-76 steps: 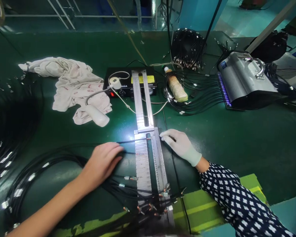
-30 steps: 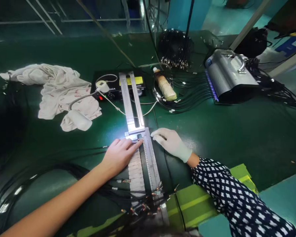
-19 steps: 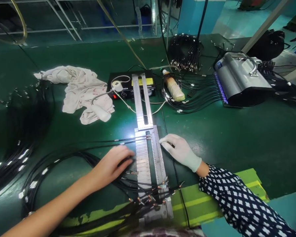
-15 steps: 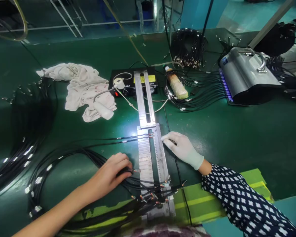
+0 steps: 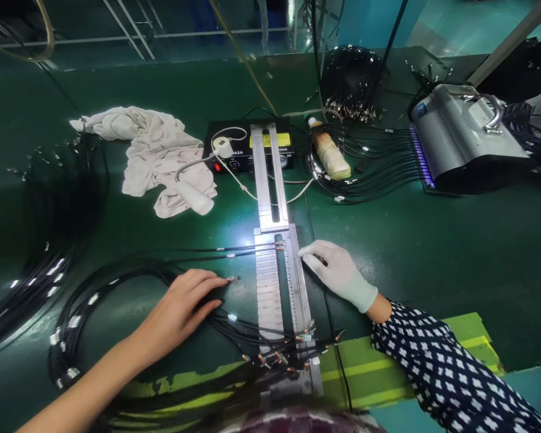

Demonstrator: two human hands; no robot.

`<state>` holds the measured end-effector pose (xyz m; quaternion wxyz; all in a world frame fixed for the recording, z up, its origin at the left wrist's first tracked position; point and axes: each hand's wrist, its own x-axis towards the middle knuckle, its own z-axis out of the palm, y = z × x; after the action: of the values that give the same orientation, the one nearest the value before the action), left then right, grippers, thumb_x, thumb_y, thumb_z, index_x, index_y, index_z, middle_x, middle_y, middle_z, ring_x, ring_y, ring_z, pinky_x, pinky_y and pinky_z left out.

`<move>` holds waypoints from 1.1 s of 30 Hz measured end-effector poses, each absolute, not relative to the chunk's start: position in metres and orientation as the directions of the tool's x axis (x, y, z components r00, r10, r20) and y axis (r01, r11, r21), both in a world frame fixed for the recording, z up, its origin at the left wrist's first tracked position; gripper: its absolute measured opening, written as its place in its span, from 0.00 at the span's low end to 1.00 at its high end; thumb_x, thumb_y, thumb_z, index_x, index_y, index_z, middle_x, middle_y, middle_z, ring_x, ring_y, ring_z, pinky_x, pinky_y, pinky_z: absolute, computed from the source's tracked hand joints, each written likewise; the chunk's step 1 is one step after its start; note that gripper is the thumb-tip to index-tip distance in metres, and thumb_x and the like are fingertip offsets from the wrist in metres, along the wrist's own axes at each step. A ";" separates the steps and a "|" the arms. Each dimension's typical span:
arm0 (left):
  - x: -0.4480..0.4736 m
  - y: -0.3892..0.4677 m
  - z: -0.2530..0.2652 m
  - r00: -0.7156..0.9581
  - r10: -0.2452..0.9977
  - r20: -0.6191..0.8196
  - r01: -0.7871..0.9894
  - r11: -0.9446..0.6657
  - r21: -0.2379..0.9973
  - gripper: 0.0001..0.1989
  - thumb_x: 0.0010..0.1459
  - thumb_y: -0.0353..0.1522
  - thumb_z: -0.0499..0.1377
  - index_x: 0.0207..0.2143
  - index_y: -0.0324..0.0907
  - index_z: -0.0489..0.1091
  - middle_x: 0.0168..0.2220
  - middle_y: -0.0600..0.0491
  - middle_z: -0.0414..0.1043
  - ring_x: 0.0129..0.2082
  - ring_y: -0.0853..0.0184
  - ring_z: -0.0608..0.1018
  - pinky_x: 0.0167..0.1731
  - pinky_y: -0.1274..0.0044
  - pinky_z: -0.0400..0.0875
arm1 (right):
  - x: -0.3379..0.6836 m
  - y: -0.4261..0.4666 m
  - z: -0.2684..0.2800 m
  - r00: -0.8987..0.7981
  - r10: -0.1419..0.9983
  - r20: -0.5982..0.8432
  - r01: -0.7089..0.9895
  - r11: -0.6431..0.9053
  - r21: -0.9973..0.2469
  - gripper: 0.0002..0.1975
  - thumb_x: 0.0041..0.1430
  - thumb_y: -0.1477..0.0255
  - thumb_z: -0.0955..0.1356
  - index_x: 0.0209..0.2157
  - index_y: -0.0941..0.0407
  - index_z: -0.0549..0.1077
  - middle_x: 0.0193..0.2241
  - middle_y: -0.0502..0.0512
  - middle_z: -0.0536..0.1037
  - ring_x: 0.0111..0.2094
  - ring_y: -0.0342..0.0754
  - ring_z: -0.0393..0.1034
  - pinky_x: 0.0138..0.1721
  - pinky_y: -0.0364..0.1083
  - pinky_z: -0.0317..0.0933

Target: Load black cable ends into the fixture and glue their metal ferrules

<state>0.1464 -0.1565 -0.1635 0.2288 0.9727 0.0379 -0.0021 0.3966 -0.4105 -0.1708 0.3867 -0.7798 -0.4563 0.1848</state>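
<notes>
My bare left hand is left of the metal slotted jig, its fingers around a black cable. That cable's small metal end pokes out past my fingertips. The rest of the cable is hidden under my hand and among the looped cable bundle. My right hand, in a white glove, is closed with thumb and forefinger at the jig's right edge. Whatever it may pinch is hidden. Two black cables lie across the jig's upper end with their tips in its slot. Several cable ends cross its near end.
Behind the jig stands a black control box with a red switch. White cloth lies to its left, a bottle to its right. A silver lamp housing sits over cables at right. More cables lie at far left.
My left hand has moved left and slightly away from me, off the jig's edge, with a cable end showing at its fingertips. My right hand keeps its place by the jig.
</notes>
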 end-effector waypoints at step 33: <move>0.185 -0.160 -0.178 0.989 0.012 0.147 -0.058 -0.884 0.464 0.10 0.65 0.32 0.55 0.48 0.48 0.68 0.42 0.52 0.72 0.43 0.65 0.73 0.43 0.71 0.66 | 0.357 -0.388 -0.172 0.356 0.924 0.142 0.807 -0.227 -0.546 0.11 0.65 0.72 0.67 0.27 0.56 0.72 0.34 0.53 0.71 0.39 0.50 0.59 0.42 0.50 0.56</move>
<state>0.1852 -0.1603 -0.1777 0.2407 0.9678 -0.0120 0.0728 0.3566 -0.3879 -0.1715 0.2752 -0.7760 -0.5575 0.1064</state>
